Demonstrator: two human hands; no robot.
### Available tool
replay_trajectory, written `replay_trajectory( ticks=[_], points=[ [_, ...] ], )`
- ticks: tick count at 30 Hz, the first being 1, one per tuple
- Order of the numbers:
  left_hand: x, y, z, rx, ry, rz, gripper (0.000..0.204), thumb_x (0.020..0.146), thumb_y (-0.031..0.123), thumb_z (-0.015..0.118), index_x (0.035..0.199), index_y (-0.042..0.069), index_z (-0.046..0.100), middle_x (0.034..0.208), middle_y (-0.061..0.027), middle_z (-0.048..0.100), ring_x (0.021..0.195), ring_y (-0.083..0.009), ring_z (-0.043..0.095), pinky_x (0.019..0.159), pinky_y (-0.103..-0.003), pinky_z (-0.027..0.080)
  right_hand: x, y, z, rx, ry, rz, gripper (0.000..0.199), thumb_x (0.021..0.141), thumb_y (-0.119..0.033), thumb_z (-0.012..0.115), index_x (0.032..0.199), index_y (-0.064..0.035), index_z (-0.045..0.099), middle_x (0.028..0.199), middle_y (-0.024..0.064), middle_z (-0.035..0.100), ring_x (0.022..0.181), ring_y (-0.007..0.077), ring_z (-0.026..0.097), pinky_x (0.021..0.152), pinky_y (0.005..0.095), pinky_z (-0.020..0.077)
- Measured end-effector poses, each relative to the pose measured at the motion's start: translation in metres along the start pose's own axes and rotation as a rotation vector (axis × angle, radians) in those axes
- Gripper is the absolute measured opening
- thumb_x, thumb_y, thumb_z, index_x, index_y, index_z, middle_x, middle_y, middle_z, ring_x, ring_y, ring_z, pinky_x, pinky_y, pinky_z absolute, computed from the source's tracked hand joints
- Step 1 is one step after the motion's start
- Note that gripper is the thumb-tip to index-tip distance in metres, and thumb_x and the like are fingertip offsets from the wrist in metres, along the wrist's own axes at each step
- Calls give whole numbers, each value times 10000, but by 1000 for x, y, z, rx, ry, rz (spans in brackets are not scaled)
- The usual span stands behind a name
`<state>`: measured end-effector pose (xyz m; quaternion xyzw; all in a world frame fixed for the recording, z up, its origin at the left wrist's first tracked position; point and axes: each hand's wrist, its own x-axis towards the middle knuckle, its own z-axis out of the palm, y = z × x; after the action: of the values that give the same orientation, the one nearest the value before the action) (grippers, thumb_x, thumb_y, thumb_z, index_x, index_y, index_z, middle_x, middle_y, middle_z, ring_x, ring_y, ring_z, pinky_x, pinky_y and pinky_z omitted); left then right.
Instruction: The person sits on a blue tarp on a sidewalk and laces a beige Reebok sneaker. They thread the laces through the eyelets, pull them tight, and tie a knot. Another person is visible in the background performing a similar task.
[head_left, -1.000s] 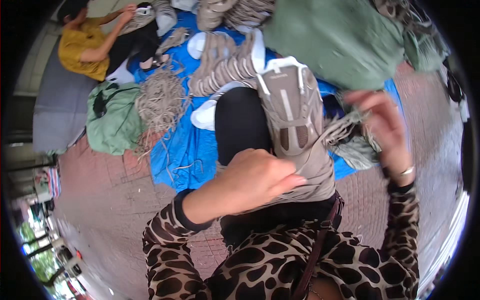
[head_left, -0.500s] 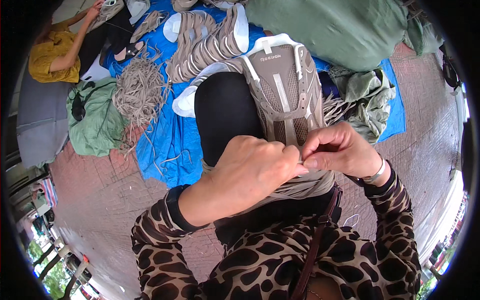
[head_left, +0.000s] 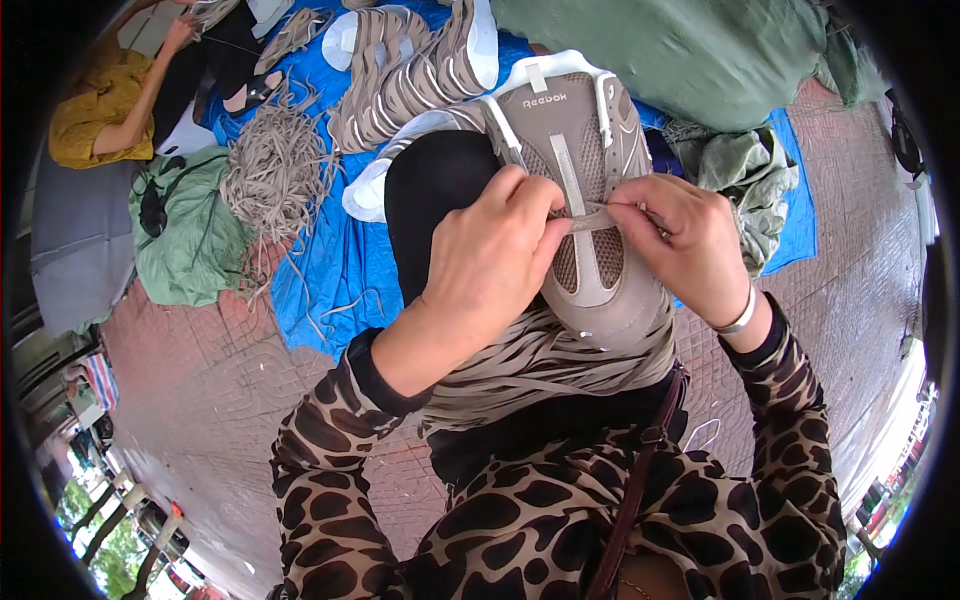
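Across my lap lies a grey-brown sneaker upper point(head_left: 590, 265) with mesh panels and a white-edged collar, its toe toward me. Over its lower eyelets a flat grey-brown shoelace point(head_left: 592, 217) runs crosswise. My left hand point(head_left: 490, 240) is closed on the lace's left part, thumb and fingers pinched together beside the mesh. At the right eyelet edge, my right hand point(head_left: 695, 235) pinches the lace's other part between thumb and forefinger. Under the toe, a bundle of similar laces point(head_left: 500, 370) is spread over my thighs. The fingers hide some eyelets.
Beyond my knee, a blue tarp point(head_left: 330, 260) carries a stack of similar uppers point(head_left: 410, 75) and a tangled lace pile point(head_left: 275, 175). A green bag point(head_left: 185, 240) lies at left, near a seated person in yellow point(head_left: 95, 115). A large green cover point(head_left: 660, 60) stands at far right.
My hands have moved up from the toe and apart, onto the upper's eyelets. The lace now stretches across it, and more of the toe and the lap bundle shows.
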<state>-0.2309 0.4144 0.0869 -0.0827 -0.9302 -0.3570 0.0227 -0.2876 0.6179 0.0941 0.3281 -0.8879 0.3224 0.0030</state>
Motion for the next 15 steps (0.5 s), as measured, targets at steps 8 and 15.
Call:
replay_trajectory(
  ticks=[8, 15],
  points=[
    [-2, -5, 13, 24, 5, 23, 153, 851, 87, 705, 954, 25, 610, 885, -107, 626, 758, -300, 670, 642, -394, 539, 9, 0, -8, -184, -148, -177, 75, 828, -109, 673, 822, -55, 622, 743, 106, 655, 662, 308, 658, 565, 392, 515],
    [-2, -10, 16, -35, 24, 46, 140, 849, 74, 701, 943, 12, 617, 868, -122, 623, 748, -313, 662, 644, -397, 536, 31, 1, -16, -228, -376, -216, 76, 801, -87, 650, 764, -42, 601, 675, 136, 626, 680, 350, 654, 597, 445, 515]
  ],
)
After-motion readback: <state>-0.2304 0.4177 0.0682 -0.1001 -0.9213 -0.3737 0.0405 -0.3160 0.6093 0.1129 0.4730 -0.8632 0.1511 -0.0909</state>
